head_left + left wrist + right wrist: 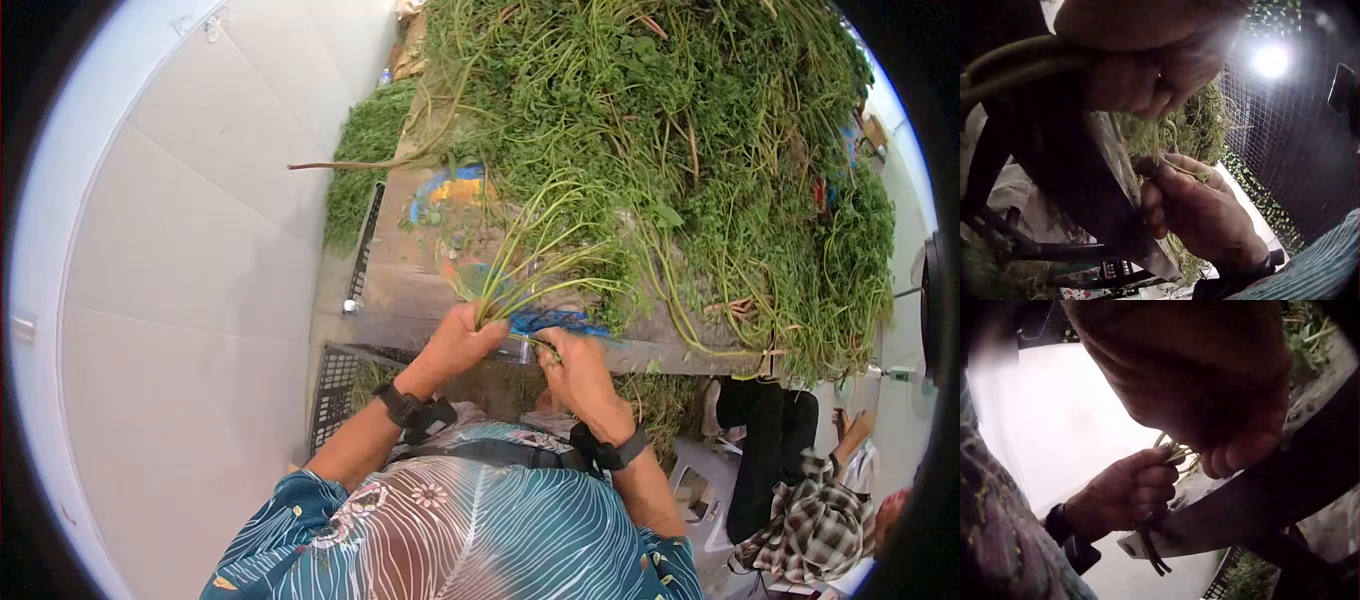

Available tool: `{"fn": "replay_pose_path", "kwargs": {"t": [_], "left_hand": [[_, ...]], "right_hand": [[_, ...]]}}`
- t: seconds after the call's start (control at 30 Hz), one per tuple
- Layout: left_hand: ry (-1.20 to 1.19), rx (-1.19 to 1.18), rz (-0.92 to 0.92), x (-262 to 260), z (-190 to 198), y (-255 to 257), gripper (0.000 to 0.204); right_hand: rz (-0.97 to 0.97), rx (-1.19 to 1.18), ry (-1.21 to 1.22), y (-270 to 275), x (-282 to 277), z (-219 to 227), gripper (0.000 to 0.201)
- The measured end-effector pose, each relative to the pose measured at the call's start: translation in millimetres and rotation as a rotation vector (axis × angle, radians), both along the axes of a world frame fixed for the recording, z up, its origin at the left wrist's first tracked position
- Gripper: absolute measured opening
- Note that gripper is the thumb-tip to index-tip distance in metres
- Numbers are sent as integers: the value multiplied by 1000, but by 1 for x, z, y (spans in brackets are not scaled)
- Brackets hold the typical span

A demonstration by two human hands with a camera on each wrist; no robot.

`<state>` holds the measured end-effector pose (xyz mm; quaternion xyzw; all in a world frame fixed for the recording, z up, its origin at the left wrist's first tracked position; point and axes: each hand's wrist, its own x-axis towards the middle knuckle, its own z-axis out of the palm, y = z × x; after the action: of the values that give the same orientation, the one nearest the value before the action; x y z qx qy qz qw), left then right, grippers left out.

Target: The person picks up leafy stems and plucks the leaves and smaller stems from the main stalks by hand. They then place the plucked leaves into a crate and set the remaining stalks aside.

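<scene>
Beyond the hands [465, 345] [582, 372], held green stems [490, 300] fan out.

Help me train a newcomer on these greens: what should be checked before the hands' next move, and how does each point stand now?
1. Left hand has a firm hold on the bunch: ok, fingers wrapped round the stems; how firmly, cannot tell.
2. Right hand has its piece: ok, it pinches a thin stem.
3. Stem ends free below the left fist: ok, they stick out in the right wrist view.
4. Long stem within the table: not ok, its brown end juts past the left edge.
5. Room in the crate: cannot tell, partly hidden.
</scene>
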<state>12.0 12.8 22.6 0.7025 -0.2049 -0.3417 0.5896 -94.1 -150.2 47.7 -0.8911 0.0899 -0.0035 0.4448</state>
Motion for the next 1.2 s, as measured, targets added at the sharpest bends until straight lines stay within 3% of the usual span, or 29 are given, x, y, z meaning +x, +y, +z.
{"fn": "replay_pose_path", "kwargs": {"t": [0.1, 0.2, 0.27, 0.4, 0.5, 0.53, 0.67, 0.77, 0.9, 1.2], "left_hand": [[20, -4, -20, 1, 3, 0, 14], [6, -24, -55, 2, -1, 0, 13], [-50, -52, -78, 2, -13, -1, 12], [140, -61, -53, 1, 7, 1, 12], [264, -80, -28, 3, 8, 6, 12], [243, -62, -32, 4, 5, 5, 12], [39, -46, -115, 4, -5, 2, 14], [-9, -19, -107, 5, -1, 1, 14], [-65, 16, -94, 5, 1, -1, 14], [-55, 11, -89, 3, 7, -1, 20]], "right_hand": [[31, -148, -67, 4, 0, 0, 18], [-31, -181, 59, 9, 2, 4, 16], [-138, -86, -12, 9, 5, -5, 16], [-420, 28, -72, -16, 9, -48, 18], [-610, 665, 197, -45, -1, -17, 21], [-632, 880, 86, -42, -5, -14, 22], [-506, 993, 132, -28, -7, -4, 21], [-335, 993, 239, -22, -5, -5, 23], [-133, 517, 339, -13, 1, 19, 31], [-3, 317, 258, -15, -4, 8, 22]]}}
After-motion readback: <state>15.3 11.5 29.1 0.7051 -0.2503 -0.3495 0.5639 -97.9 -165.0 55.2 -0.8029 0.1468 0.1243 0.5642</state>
